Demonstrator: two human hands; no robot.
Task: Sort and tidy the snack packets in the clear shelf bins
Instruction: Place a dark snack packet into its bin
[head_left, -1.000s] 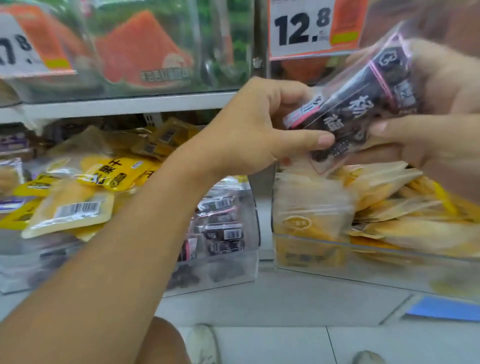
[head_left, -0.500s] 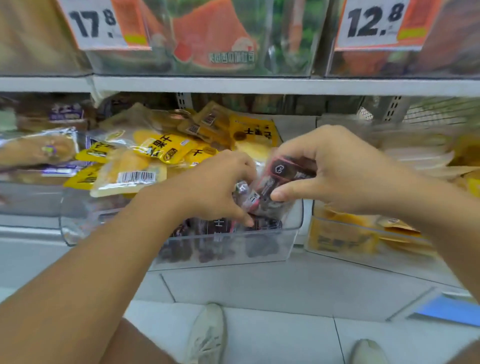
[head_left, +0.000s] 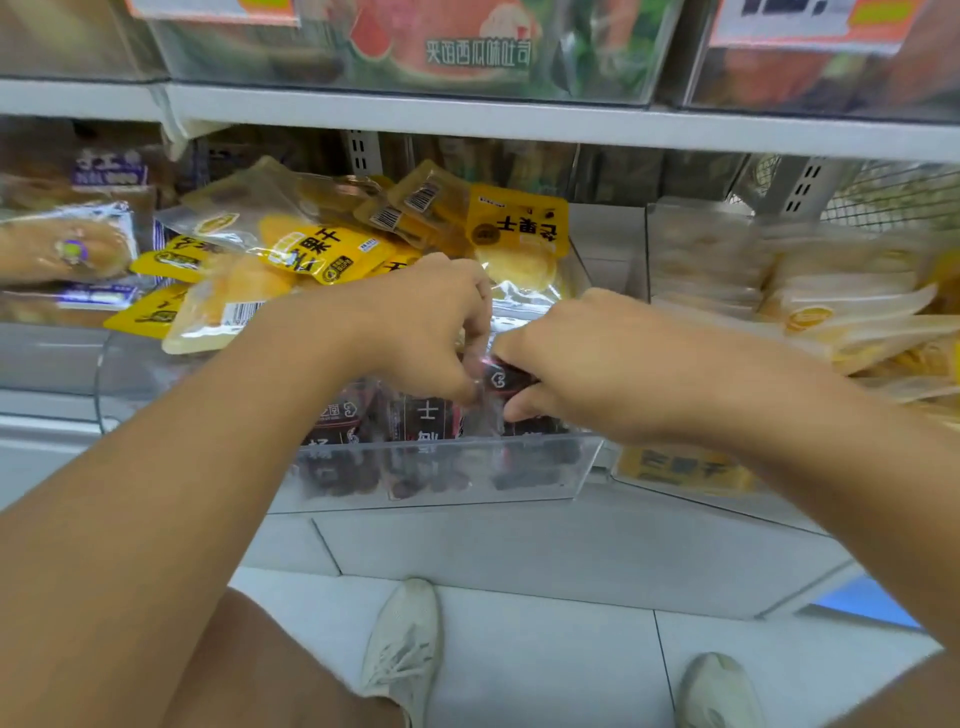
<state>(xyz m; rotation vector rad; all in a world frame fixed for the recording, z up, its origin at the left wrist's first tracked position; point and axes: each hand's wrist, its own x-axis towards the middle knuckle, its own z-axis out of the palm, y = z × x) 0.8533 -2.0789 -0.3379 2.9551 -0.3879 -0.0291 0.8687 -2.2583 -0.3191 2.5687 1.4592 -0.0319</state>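
**Dark packet being slotted into the front row of the clear bin**

At the centre of the frame a dark snack packet (head_left: 503, 378) is held between both hands, just above the row of dark packets (head_left: 415, 421) already standing behind the front wall of the clear bin (head_left: 519, 467). The left hand (head_left: 421, 327) is curled, its fingertips pinched on the packet's clear left edge; the right hand (head_left: 597, 358) is curled round the packet's right side, thumb underneath, fingers over the top. Neither hand is open at all.

The packet is seen at the right end of the dark row, partly hidden by the fingers, so whether it is already touching the packets below cannot be told. Behind it, in the middle left of the frame, yellow mango packets (head_left: 311, 249) are heaped loosely in the back of the same bin. At the right, pale packets (head_left: 831, 312) are stacked in a neighbouring bin.

The step in hand is judged to be the seating of this packet among its own kind. For the next move, the packet would need to be pushed down upright, flush with the row, and both grips released without the neighbours being tipped
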